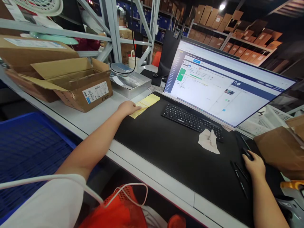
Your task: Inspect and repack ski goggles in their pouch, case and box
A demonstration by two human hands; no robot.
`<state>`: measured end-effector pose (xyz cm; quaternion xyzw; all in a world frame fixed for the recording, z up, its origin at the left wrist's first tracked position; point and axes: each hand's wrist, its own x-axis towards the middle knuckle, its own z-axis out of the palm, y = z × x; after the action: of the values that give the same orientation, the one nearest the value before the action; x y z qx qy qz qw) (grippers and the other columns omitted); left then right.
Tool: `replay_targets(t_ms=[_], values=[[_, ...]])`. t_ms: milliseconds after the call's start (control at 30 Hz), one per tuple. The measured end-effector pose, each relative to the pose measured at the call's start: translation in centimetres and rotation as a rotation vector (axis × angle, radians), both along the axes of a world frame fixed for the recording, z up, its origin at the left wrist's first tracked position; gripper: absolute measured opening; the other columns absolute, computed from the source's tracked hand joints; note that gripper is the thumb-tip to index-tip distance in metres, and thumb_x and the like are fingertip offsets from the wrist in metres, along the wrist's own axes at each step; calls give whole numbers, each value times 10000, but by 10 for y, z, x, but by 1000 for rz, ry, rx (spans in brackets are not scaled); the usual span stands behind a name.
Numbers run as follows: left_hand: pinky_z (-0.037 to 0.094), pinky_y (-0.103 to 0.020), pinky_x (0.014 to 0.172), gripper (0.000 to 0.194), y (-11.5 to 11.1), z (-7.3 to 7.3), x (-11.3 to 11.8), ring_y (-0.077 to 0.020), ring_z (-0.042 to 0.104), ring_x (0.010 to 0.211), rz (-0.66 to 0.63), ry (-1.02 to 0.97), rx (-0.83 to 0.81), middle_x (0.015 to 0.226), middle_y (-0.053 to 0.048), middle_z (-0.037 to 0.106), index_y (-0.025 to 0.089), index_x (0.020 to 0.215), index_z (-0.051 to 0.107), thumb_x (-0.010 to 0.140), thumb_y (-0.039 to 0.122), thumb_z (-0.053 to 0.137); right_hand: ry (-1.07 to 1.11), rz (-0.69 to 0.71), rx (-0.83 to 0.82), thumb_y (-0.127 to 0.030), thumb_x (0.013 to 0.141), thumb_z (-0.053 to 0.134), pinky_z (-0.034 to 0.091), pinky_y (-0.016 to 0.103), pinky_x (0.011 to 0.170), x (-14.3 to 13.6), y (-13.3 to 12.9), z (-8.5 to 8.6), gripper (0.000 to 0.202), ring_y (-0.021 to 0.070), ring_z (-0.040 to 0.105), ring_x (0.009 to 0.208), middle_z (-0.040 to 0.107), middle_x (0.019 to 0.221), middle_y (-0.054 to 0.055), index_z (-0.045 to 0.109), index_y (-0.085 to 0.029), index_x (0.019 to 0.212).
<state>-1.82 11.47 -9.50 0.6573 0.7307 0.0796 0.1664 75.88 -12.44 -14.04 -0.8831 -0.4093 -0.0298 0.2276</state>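
My left hand (pixel 128 108) is closed on the near end of a yellow paper slip (pixel 148 100), which lies across the left edge of the black desk mat (pixel 166 142). At the right, my right hand (pixel 255 163) wraps over a black computer mouse (pixel 248 154). Two pens (pixel 241 183) lie on the mat just left of that hand. The black keyboard (pixel 187 117) is between my hands, with a crumpled white tissue (pixel 209 142) against its right end. Behind the keyboard stands a lit monitor (pixel 213 82).
Open cardboard boxes (pixel 78 85) and a grey tray (pixel 130 90) occupy the table's left side. A blue crate (pixel 30 158) is at the lower left. Another cardboard box (pixel 281 148) stands beyond my right hand. A white cable (pixel 78 179) crosses near my left arm.
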Motion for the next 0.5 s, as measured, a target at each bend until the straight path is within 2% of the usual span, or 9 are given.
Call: replay_targets(t_ms=[133,300,400,500], values=[[549,-388,812,642,2,1,-1,-377,803,1138,-12,35,-25,1182,-153,889,246,1245,922,1011,685,515,-3,5,11,-540,895,569,378,489,1363,1,0,-1,712,413,552,1570,668,1570,246,761,-106,1426],[577,-406,884,604,1,2,-1,-375,811,1117,-6,22,-47,1201,-155,884,243,1218,930,1039,625,499,-13,12,3,-527,907,581,393,504,1356,2,0,-2,684,425,561,1563,667,1559,261,769,-100,1406],[584,-395,1012,663,-1,-3,2,-386,761,1297,-36,31,11,1405,-149,830,249,1383,870,985,703,597,-14,8,3,-527,910,577,391,509,1359,2,0,-1,697,424,558,1569,667,1568,263,765,-93,1422],[561,-390,1127,836,-2,-9,9,-393,689,1427,-101,59,96,1601,-155,713,256,1535,773,849,735,775,-3,-7,-9,-525,906,580,388,499,1361,0,0,0,701,417,554,1573,658,1580,259,763,-94,1428]])
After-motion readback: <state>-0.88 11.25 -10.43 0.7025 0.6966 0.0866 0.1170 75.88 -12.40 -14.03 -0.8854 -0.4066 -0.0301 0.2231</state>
